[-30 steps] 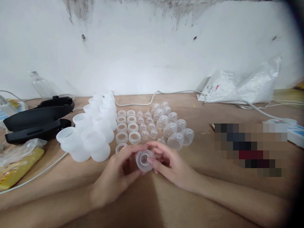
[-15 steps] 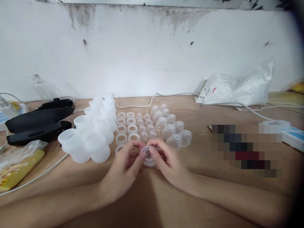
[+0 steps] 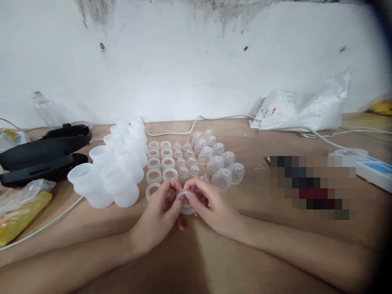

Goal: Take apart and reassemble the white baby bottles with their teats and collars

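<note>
Between my two hands, in front of the rows of parts, is a translucent bottle collar ring point(image 3: 188, 210). A clear round piece that looks like a nipple is at it, partly hidden by my fingers. My left hand point(image 3: 162, 216) grips its left side with thumb and bent fingers. From the right side, my right hand point(image 3: 212, 208) pinches it, thumb on top. Just beyond my hands stand two rows of white collar rings point(image 3: 153, 163) and two rows of clear nipples point(image 3: 183, 171). Clear domed caps point(image 3: 221, 179) stand to the right of these.
White wide-necked bottles point(image 3: 121, 183) stand grouped on the left. Farther left lie a black case point(image 3: 45, 151) and a yellow bag point(image 3: 27, 212). At the back right are white plastic bags point(image 3: 281, 110). A cable point(image 3: 196, 122) runs along the wall, and a power strip point(image 3: 375, 171) lies far right.
The view has shifted slightly, so everything sits a little further left and higher. Both hands keep hold of the ring, which has tilted a little, with the fingers closer over it.
</note>
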`<action>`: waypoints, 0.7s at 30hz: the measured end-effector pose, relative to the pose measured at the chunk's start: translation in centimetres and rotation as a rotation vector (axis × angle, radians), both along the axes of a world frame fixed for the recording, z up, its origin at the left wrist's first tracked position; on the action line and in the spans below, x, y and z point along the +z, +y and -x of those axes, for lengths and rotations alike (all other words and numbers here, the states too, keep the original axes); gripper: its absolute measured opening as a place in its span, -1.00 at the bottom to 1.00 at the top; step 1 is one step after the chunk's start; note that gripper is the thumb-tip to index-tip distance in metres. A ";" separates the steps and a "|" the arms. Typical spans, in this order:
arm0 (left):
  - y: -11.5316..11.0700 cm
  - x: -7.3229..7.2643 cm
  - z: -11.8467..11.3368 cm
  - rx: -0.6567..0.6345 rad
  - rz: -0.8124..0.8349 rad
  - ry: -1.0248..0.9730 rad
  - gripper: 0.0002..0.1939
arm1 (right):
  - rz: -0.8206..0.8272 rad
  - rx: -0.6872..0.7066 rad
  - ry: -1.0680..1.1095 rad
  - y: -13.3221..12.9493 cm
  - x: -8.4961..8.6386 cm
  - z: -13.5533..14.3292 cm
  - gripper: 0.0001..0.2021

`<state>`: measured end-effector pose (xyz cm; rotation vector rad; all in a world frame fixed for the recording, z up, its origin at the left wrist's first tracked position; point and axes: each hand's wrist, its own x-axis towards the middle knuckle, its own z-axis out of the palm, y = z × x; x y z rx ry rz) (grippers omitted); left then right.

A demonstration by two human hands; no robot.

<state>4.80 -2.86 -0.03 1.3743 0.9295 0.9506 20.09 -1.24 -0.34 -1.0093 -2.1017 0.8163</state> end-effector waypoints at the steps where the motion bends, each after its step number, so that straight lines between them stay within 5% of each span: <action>1: -0.1 0.0 0.0 0.008 -0.018 -0.015 -0.89 | -0.033 0.025 0.004 0.0 0.1 -0.1 -0.90; 6: -0.2 0.1 0.5 -0.002 -0.092 -0.046 -0.91 | -0.167 0.055 -0.007 0.1 0.1 -0.6 -0.79; 15: 0.9 -0.2 1.3 -0.003 -0.274 0.200 -0.88 | -0.035 -0.077 0.021 0.3 -0.1 -0.5 -0.94; 21: 0.6 0.6 1.9 -0.064 -0.539 0.420 -0.84 | -0.253 0.050 -0.039 0.5 -0.1 -1.2 -0.90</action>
